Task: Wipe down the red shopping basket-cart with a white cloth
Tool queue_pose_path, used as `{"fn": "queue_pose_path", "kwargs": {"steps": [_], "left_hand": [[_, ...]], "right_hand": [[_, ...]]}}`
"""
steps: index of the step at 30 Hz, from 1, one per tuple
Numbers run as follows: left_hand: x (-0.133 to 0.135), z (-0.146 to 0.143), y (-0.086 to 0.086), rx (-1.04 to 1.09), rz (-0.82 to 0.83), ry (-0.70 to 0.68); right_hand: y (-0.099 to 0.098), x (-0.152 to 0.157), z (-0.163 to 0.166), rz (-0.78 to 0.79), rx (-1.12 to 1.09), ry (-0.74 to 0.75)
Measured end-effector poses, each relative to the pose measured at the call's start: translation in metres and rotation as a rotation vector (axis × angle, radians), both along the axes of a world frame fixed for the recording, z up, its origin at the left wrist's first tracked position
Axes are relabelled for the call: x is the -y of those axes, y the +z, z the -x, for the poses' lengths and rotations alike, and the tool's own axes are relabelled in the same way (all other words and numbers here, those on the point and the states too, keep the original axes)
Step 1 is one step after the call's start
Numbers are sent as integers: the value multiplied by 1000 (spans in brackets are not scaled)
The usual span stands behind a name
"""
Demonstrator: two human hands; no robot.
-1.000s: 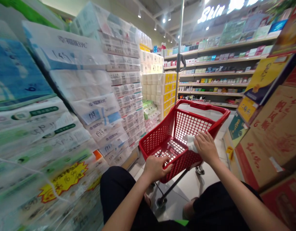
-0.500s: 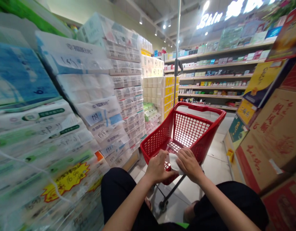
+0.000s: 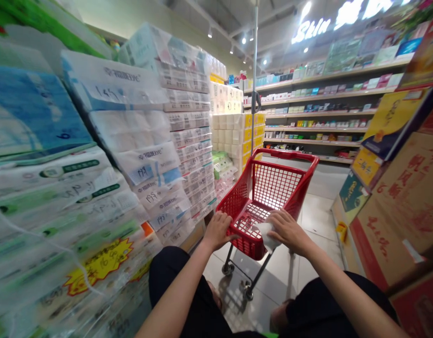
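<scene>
A red plastic shopping cart (image 3: 277,188) with a grid basket stands in front of my knees. My left hand (image 3: 218,231) is closed over the basket's near left corner, fingers curled on the rim and thumb along the outside. My right hand (image 3: 284,230) holds a crumpled white cloth (image 3: 267,237), perhaps a tissue, against the near right part of the rim. Some of the cloth hangs down outside the basket, and the fingers partly cover it.
Stacked tissue packs (image 3: 142,159) rise close on the left, with a yellow price sign (image 3: 98,265). Cardboard cartons (image 3: 401,202) line the right side. A metal pole (image 3: 254,84) stands beyond the cart, before shelves of boxed goods (image 3: 318,110). The floor (image 3: 315,230) is tiled.
My hands have moved apart: the left let go of the white cloth and went left onto the cart's rim. My right hand kept the cloth and shifted right. The cart's underside shows more.
</scene>
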State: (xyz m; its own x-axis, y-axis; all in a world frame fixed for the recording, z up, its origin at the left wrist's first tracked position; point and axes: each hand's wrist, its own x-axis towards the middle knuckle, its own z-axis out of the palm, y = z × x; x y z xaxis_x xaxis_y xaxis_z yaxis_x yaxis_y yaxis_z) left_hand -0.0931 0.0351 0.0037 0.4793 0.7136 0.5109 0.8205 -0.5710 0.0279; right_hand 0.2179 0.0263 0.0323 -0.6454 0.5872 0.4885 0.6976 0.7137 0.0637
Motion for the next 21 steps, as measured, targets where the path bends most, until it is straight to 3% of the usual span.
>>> {"fn": "queue_pose_path", "kwargs": {"steps": [3,7,10,15,21], "left_hand": [[-3,-17,-6,14,-12,48],[1,-32,-9,27,-21,90],[7,-41,-10,34,-22,117],[20,-56,-11,58,-13,169],[36,-69,-13,44,33,49]], "right_hand": [[-6,16,19,-40,40,34],[-11,34,46,-111,53,-152],[-10,37,53,-137,90,-251],[-9,31,60,-151,160,-274],[-16,25,85,-91,144,-301]]}}
